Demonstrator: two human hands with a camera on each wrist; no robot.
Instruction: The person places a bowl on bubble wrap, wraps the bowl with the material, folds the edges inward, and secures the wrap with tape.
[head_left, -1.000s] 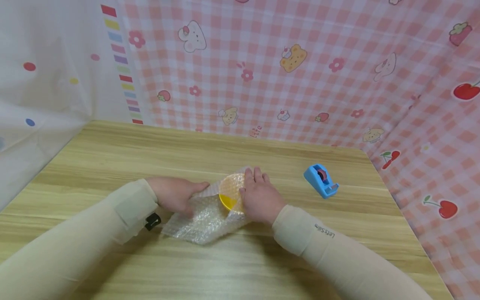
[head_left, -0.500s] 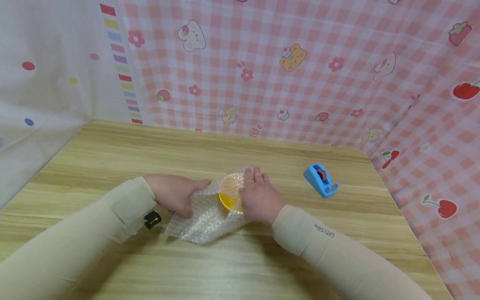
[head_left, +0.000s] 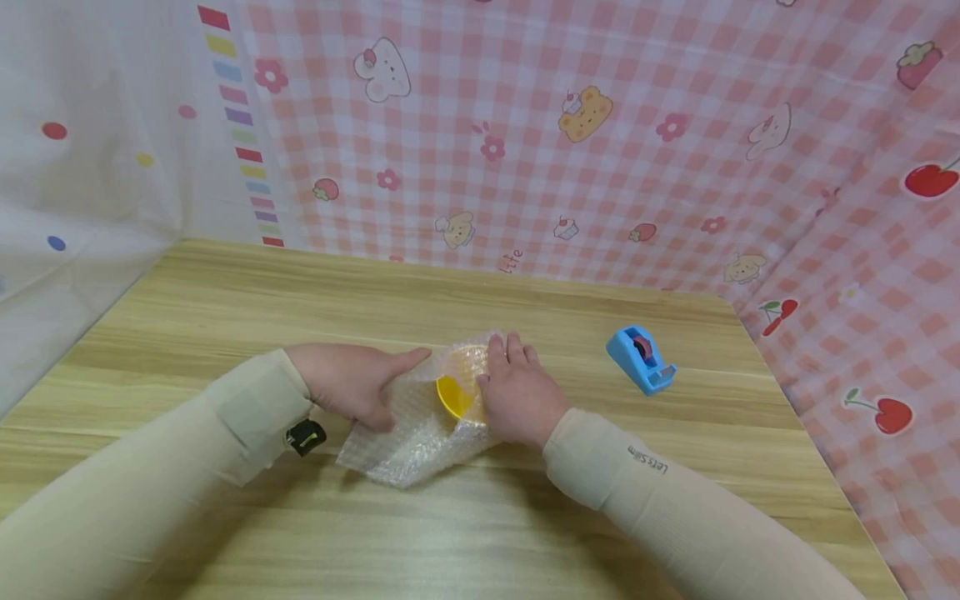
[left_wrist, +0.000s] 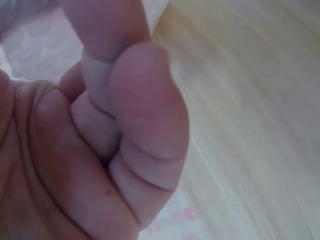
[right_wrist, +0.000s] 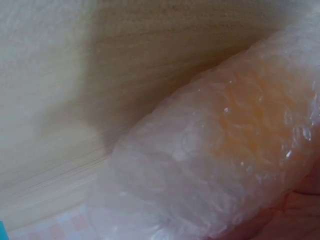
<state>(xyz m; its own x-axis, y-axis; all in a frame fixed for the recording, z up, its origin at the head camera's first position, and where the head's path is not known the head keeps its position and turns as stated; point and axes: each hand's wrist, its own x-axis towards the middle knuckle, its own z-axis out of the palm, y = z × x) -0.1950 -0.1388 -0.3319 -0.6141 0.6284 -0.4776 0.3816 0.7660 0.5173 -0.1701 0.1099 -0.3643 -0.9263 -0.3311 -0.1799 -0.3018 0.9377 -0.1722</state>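
Observation:
A round yellow dish, perhaps a bowl, lies partly covered by clear bubble wrap in the middle of the table. My right hand presses on the covered right side, its fingers pointing away from me. In the right wrist view, yellow shows through the bubble wrap beside the palm. At the left side, my left hand grips the wrap's edge, with the thumb stretched along the far side. The left wrist view shows curled fingers with wrap behind them; the exact pinch is hidden.
A blue tape dispenser with a reddish roll stands to the right on the wood-grain table. A pink checked cloth hangs behind and on the right, and a pale dotted cloth on the left.
My left hand has shifted slightly away from me, and its thumb stretches further right. The wrap's left edge has drawn a little to the right. My right hand stays in place.

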